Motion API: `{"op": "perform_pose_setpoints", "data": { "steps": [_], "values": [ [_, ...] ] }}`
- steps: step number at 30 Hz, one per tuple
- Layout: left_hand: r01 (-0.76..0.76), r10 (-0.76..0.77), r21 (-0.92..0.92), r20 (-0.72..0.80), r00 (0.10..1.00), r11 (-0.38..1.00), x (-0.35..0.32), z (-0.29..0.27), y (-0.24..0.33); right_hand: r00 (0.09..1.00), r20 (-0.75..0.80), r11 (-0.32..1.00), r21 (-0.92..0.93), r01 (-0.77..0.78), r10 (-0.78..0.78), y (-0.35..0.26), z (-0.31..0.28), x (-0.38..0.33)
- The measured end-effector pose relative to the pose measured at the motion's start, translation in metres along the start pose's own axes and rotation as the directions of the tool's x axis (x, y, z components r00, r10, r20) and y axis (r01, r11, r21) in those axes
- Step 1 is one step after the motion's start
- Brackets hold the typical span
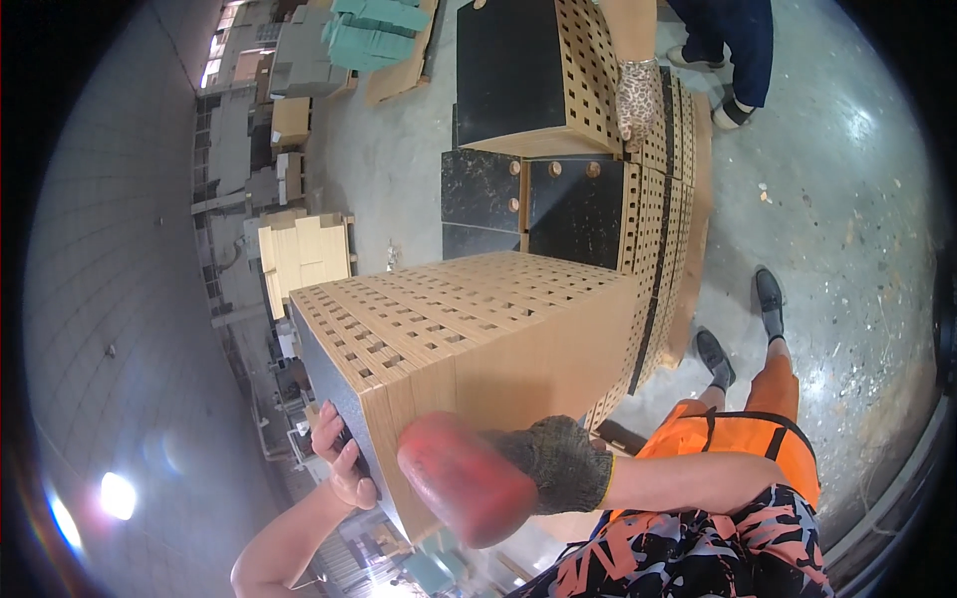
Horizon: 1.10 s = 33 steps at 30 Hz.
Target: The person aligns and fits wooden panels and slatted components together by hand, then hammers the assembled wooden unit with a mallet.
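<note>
A large wood-coloured crate (543, 364) fills the middle, its slatted face pierced by rows of square holes, with a dark panel at its left end. My bare left hand (344, 458) is closed at that dark panel, fingers bent around its edge or an opening; which one I cannot tell. In front of the plain wooden side, my right hand (563, 463), in a dark knitted glove, holds a smooth, rounded red block (464, 483). The block hides part of the crate, and its exact kind does not show. Most of the gloved fingers are hidden.
Beyond stand similar crates (573, 214) with dark tops. Another person's patterned glove (638, 95) touches an upper crate (510, 75); that person's dark trousers (733, 45) show beside it. Stacked boards (304, 254) and green bundles (374, 35) lie to the left. Concrete floor (827, 199) extends right.
</note>
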<state>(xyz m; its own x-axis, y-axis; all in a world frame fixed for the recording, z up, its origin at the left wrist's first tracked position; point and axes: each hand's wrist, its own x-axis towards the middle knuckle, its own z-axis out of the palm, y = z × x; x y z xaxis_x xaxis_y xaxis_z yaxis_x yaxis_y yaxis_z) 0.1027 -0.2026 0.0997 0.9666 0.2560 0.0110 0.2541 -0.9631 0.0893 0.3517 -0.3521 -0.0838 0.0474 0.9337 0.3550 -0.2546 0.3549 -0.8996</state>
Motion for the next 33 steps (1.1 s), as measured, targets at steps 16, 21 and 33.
{"op": "perform_pose_setpoints", "data": {
  "steps": [16, 21, 33],
  "values": [
    [-0.007, 0.007, 0.015, 0.015, 1.0, 1.0, 0.004, -0.002, 0.001, 0.999, 0.0, 0.997, -0.052, 0.053, -0.053, -0.004, 0.005, 0.002],
    [0.006, -0.009, 0.047, 0.06, 0.998, 0.999, 0.003, -0.006, 0.001, 0.996, 0.09, 0.997, -0.08, 0.021, -0.014, -0.009, 0.006, 0.007],
    [-0.011, 0.009, -0.063, -0.032, 0.999, 0.998, 0.008, -0.001, 0.005, 0.989, 0.146, 0.989, -0.145, 0.009, 0.012, -0.021, -0.003, 0.007]
  ]
}}
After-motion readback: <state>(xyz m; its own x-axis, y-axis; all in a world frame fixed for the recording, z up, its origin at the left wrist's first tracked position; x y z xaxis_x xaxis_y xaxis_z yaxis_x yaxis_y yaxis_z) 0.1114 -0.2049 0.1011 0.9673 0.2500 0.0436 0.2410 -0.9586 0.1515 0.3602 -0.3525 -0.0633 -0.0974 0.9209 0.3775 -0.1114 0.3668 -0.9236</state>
